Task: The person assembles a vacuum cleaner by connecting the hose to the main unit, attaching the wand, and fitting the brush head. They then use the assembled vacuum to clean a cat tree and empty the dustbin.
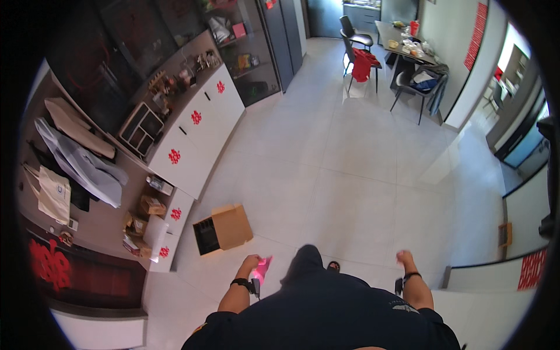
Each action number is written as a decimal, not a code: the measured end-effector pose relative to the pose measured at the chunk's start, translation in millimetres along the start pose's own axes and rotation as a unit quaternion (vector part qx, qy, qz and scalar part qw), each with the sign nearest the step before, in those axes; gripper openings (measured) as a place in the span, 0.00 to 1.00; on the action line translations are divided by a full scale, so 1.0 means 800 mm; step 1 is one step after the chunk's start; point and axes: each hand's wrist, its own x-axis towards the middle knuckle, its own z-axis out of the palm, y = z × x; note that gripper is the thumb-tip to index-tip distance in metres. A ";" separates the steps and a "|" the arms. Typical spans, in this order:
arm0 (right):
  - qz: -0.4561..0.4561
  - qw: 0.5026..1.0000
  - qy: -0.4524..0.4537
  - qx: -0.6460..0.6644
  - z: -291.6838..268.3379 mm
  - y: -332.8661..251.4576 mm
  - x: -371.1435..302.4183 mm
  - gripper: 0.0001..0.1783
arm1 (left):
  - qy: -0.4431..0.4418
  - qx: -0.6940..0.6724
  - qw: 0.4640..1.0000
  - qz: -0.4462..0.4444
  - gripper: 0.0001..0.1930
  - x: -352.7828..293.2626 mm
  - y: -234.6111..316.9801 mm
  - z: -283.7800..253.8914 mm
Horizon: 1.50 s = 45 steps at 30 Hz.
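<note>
Left fingers (255, 259) curl around a pink item (263, 269), forearm (234, 297) forward.

A box (224, 228) stands on the floor (356, 198), ahead of the left hand (252, 262) and a little to its left, just right of a low drawer unit (177, 216). Right of the left hand is the person's body (321, 312), with the right hand (404, 256) on its far side. Small boxes (153, 205) sit on the drawer unit; coats (81, 160) and a bag (54, 192) hang to its left. A long cabinet (198, 131) runs forward along the left side, a display cabinet (242, 61) beyond it. Far ahead, to the right, chairs (360, 39) stand beside a table (386, 32), and clothes (430, 81) lie on the nearest one.
</note>
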 end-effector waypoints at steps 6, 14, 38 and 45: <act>-0.097 0.902 0.044 0.418 -0.222 -0.218 0.270 0.15 | -0.164 -0.061 0.962 -0.209 0.15 0.033 0.062 -0.005; 0.077 0.899 -0.249 0.352 -0.218 -0.314 0.409 0.08 | -0.115 0.008 0.991 -0.072 0.17 0.367 0.198 -0.236; -0.071 0.929 -0.076 0.354 -0.603 -0.736 1.462 0.15 | 0.008 -0.189 0.956 -0.226 0.13 0.979 0.563 -0.640; 0.017 0.932 -0.168 0.321 -0.635 -0.909 1.560 0.15 | -0.043 -0.396 0.826 -0.399 0.09 1.175 0.581 -0.720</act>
